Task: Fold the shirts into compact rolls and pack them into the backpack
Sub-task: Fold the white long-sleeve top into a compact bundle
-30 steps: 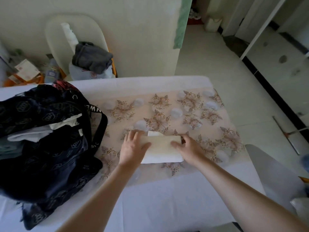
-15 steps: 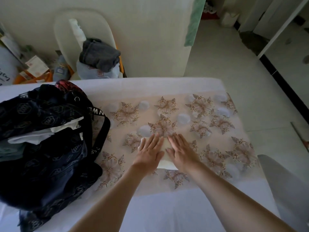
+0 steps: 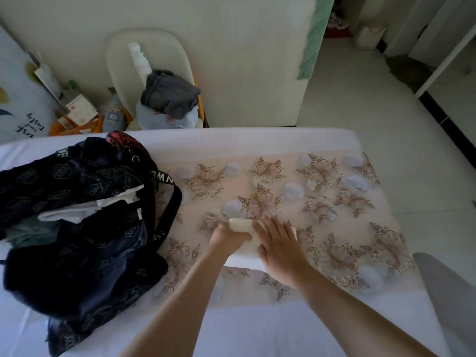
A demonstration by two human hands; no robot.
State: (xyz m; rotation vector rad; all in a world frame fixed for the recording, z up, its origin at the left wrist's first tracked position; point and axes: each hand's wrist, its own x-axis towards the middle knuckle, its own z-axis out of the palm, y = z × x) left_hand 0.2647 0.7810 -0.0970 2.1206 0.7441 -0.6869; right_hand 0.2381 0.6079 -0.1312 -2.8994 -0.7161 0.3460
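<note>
Soft, light shirt (image 3: 242,224), centre frame, may unroll; left hand (image 3: 226,238) grips its end, right hand (image 3: 279,244) presses flat atop; best grasped mid-roll.

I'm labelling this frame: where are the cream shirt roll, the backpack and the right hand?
cream shirt roll (image 3: 240,224): head view, rolled edge.
backpack (image 3: 85,269): head view, front panel.
right hand (image 3: 279,249): head view, back of hand.
</note>
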